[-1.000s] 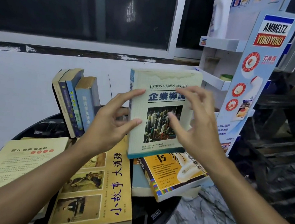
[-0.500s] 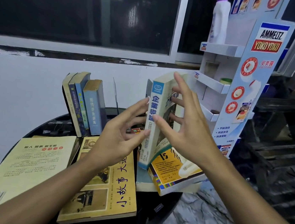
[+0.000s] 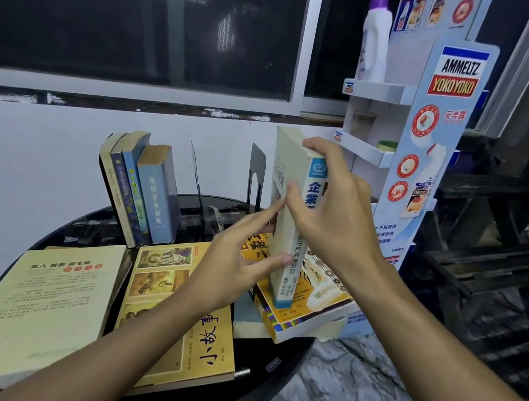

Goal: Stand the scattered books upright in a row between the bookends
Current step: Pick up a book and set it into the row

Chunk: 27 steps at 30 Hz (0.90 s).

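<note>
My right hand (image 3: 332,208) grips a thick cream business textbook (image 3: 288,243) upright, spine toward me, its lower end over a flat orange-and-white book (image 3: 317,303). My left hand (image 3: 235,263) touches the textbook's left side with straight fingers. Three books (image 3: 144,192) stand leaning at the back left of the round black table (image 3: 268,377). A thin black bookend (image 3: 196,188) stands just right of them, and a second black bookend (image 3: 255,179) stands further right, behind the textbook. A yellow picture book (image 3: 179,289) and a pale yellow book (image 3: 33,312) lie flat at the front.
A white wall and dark window run behind the table. A cardboard display stand (image 3: 429,147) with a white bottle (image 3: 374,40) rises close on the right. Dark wooden steps (image 3: 495,262) stand beyond it. Marble floor (image 3: 349,394) shows below the table edge.
The textbook has turned from cover-facing to spine-facing and upright. My right hand has moved up to grip its top and spine; my left hand now rests along its left side.
</note>
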Motion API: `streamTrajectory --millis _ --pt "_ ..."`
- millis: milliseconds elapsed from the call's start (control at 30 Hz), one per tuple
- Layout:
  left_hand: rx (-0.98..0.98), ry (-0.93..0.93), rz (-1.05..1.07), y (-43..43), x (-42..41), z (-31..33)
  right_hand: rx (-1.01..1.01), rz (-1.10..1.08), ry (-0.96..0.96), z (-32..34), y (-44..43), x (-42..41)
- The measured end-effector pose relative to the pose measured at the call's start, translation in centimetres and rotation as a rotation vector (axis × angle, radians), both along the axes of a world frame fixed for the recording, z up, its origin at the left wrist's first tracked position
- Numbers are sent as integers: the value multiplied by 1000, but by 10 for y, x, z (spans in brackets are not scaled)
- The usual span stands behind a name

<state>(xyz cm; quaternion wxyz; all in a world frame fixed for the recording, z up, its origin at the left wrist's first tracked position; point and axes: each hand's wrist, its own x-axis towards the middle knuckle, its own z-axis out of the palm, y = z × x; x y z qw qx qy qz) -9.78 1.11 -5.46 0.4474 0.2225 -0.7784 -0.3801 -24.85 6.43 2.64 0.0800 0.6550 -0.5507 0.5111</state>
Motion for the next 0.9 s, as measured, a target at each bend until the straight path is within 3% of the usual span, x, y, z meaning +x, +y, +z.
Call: streamTrajectory --millis 300,433,600,900 --pt "-6 -13 18 -17 10 11 -56 -21 -39 7 -16 6" --pt "-113 -59 169 -45 29 28 -62 29 -85 14 -31 13" --pt "-372 -322 547 -109 63 47 -77 57 -70 23 -63 28" --pt "-431 -828 749 -170 84 63 -32 63 -10 18 -138 55"
